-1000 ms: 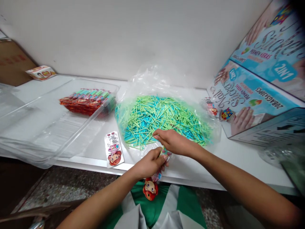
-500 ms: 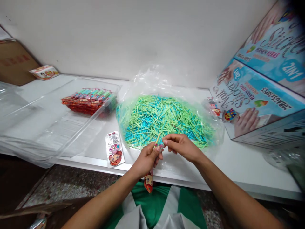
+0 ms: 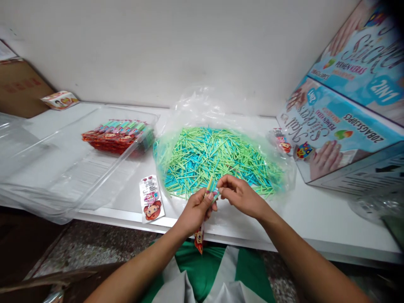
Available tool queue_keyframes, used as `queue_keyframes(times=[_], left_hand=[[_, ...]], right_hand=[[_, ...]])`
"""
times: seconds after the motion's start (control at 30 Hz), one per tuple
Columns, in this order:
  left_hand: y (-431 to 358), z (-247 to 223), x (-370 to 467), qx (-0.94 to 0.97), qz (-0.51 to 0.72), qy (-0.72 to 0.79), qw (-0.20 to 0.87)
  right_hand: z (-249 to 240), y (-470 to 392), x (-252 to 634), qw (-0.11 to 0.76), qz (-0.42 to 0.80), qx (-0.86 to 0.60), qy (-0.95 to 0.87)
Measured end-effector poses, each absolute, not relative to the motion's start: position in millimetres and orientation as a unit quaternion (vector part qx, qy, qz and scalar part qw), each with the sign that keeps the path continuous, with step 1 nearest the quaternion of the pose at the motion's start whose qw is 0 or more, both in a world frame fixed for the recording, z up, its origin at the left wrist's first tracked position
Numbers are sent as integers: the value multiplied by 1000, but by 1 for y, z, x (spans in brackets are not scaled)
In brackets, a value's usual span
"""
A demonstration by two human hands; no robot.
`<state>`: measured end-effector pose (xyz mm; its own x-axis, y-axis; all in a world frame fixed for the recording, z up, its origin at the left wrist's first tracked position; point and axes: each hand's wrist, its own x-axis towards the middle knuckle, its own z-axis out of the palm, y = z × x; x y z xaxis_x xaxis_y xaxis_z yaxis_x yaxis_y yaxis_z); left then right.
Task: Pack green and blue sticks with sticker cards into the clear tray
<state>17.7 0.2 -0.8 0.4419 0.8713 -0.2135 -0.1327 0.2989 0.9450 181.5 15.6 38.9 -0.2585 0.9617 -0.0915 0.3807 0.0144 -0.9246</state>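
My left hand [image 3: 198, 208] is closed around several printed sachets, and a red-haired cartoon figure on a sachet [image 3: 198, 240] shows below the fingers. Green and blue plastic sticks [image 3: 209, 184] poke up above its thumb. My right hand [image 3: 241, 195] is pinched at the right side of these sticks; whatever lies between its fingertips is too small to make out. Just beyond both hands, a heap of green and blue sticks [image 3: 217, 155] fills a clear plastic bag [image 3: 202, 101]. A single flat sachet [image 3: 152, 200] lies on the table left of my hands.
On the left, a clear plastic tray [image 3: 91, 176] holds a stack of filled sachets [image 3: 110, 136]. Large blue printed boxes [image 3: 347, 126] stand at the right, with another sachet [image 3: 282, 141] beside them. A cardboard box [image 3: 22, 88] and a small carton [image 3: 59, 100] sit back left.
My right hand's fingers have curled in more and shifted slightly right at the sticks. The hanging sachet under my left hand has turned a little. The view has tilted slightly.
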Motion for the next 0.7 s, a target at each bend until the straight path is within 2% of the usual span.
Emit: queue_keyframes(times=[0.57,0.7], left_hand=[[-2,-5,22,452,361,369,728],[-2,-6,23,453,371,363,725]], right_hand=[[27,18,172,381,451,-535,-604],[33,15,171,367,458,-521,-619]])
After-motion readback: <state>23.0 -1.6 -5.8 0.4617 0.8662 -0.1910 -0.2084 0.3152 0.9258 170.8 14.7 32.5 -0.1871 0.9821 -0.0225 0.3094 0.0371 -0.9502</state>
